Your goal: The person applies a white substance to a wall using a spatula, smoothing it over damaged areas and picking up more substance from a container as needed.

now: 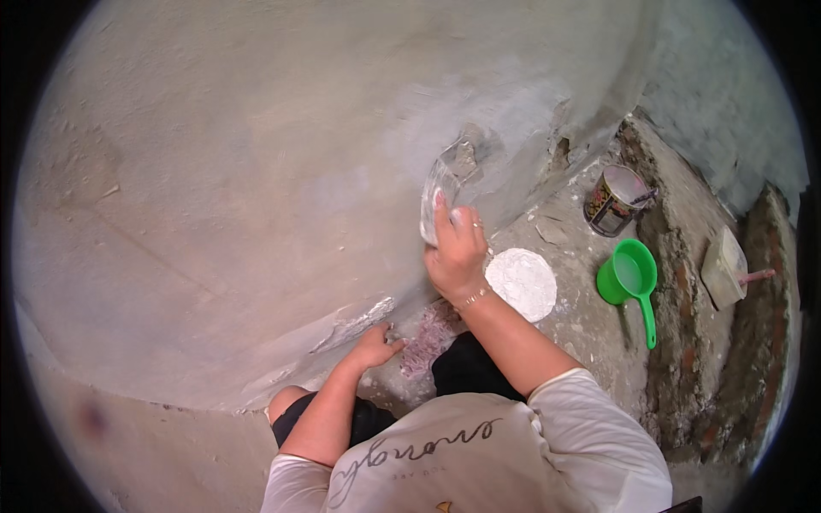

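Note:
My right hand [457,252] grips a clear, flat plastic piece [438,192], its fingers pressed along it against the grey wall [256,171]. Just beyond its upper end is a rough, chipped patch [465,160] ringed by whitish smears. Low at the wall's foot, my left hand [374,348] has its fingers apart and holds nothing. It is close to a strip of rough white plaster [359,321], and I cannot tell whether it touches the wall. A round mass of white paste or powder [522,284] sits beside my right wrist.
A crumpled pinkish cloth [428,344] lies between my arms. To the right, a green dipper [627,272] holds liquid. Behind it stands a patterned can [609,209] with a tool across its rim. A pale tub [723,272] with a reddish handle rests by broken masonry ledges [684,342].

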{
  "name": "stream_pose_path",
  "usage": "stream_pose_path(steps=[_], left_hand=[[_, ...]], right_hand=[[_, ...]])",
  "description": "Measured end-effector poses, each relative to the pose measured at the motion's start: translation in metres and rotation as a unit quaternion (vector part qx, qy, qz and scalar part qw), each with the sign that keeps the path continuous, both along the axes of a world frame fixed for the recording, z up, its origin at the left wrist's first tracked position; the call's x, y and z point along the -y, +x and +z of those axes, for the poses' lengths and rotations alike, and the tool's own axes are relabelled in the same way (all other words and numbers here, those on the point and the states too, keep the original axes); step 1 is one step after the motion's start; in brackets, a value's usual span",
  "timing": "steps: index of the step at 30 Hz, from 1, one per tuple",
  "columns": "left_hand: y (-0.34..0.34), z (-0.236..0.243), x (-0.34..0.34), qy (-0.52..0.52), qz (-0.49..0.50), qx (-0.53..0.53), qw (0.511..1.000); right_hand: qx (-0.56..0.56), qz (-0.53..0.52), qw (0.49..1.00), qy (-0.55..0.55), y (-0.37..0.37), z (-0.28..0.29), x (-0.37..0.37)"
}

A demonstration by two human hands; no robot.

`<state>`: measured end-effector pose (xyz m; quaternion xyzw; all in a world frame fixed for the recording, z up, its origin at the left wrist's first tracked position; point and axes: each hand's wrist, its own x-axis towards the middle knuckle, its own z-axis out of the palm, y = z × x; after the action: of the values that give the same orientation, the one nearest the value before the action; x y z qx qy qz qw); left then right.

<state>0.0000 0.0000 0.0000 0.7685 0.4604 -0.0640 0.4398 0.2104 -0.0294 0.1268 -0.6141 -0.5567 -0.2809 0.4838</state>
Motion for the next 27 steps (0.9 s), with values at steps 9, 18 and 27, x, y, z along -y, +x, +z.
stream_pose_path(steps=[9, 18, 27], left_hand=[[-0.003, -0.008, -0.002, 0.031, 0.013, 0.044, 0.998], [-0.003, -0.009, -0.008, 0.015, 0.001, 0.03, 0.999], [-0.006, -0.011, -0.005, 0.038, 0.003, 0.041, 0.998]], right_hand=[[0.012, -0.119, 0.992, 0.038, 0.026, 0.036, -0.003], [0.008, 0.001, 0.999, -0.042, 0.007, 0.026, 0.037], [0.138, -0.122, 0.981, -0.057, 0.038, 0.009, -0.018]])
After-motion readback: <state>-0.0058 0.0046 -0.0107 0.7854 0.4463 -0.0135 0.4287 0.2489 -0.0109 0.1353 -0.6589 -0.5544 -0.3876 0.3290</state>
